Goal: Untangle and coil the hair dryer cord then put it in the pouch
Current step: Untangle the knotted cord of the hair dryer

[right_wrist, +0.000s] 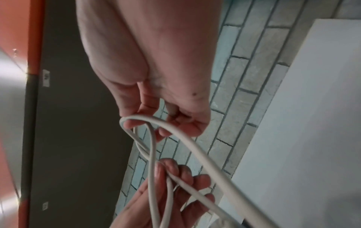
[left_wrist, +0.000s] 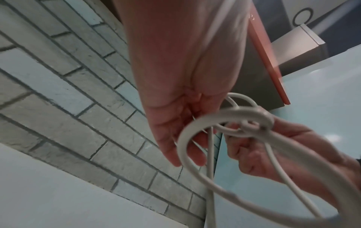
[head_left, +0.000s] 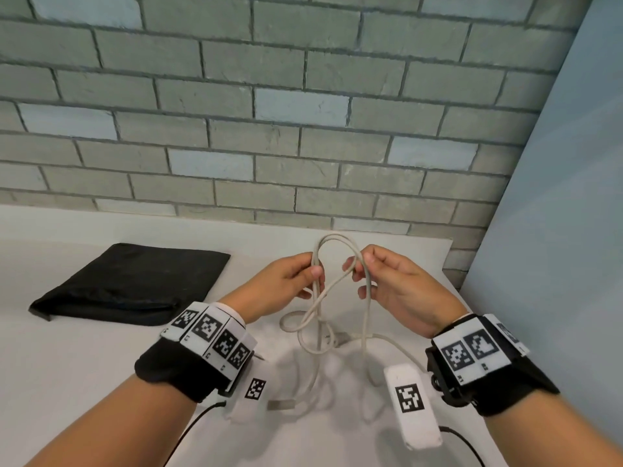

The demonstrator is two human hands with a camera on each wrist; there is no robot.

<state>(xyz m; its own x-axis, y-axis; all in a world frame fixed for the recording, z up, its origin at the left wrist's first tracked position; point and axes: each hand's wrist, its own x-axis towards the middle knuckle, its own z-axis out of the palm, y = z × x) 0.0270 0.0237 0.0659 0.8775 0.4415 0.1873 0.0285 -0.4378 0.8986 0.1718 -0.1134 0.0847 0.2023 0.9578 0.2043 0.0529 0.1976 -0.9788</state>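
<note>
The white hair dryer cord arches up in a loop between both hands above the white table. My left hand pinches the loop's left side, where two strands run together. My right hand pinches the right strand. Below the hands the strands cross in a loose tangle and trail onto the table. In the left wrist view the cord curls across the left fingers. In the right wrist view the cord passes under the right fingers. The black pouch lies flat at the left. No hair dryer body is visible.
A grey brick wall stands close behind the table. A pale blue panel closes off the right side, just beyond the table's right edge. Bare tabletop lies in front of the pouch.
</note>
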